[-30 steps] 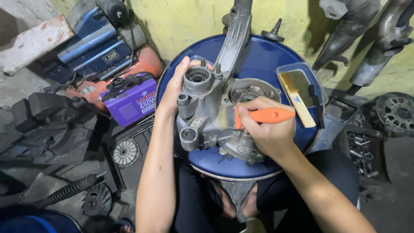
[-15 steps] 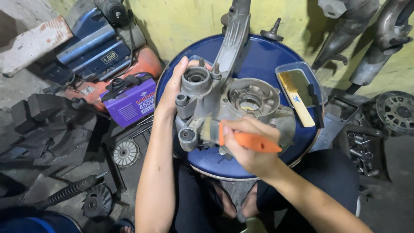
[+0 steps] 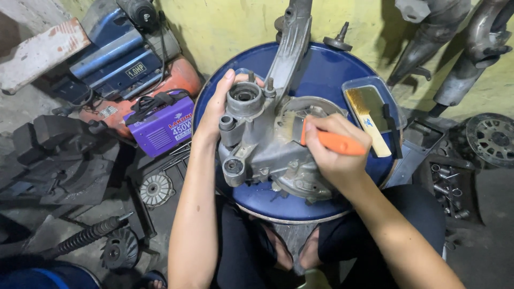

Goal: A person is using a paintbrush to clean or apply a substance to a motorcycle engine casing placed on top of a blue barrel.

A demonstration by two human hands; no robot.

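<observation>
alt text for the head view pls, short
A person's right hand brushes a grey metal engine casing with an orange-handled brush while the left hand steadies it on a blue drum top.

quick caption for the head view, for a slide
Left hand steadies a grey metal engine casing on a blue drum top while the right hand brushes it with an orange-handled brush.

Left hand point(image 3: 217, 112) cupped, gripping; right hand point(image 3: 337, 155) fisted, gripping.
</observation>
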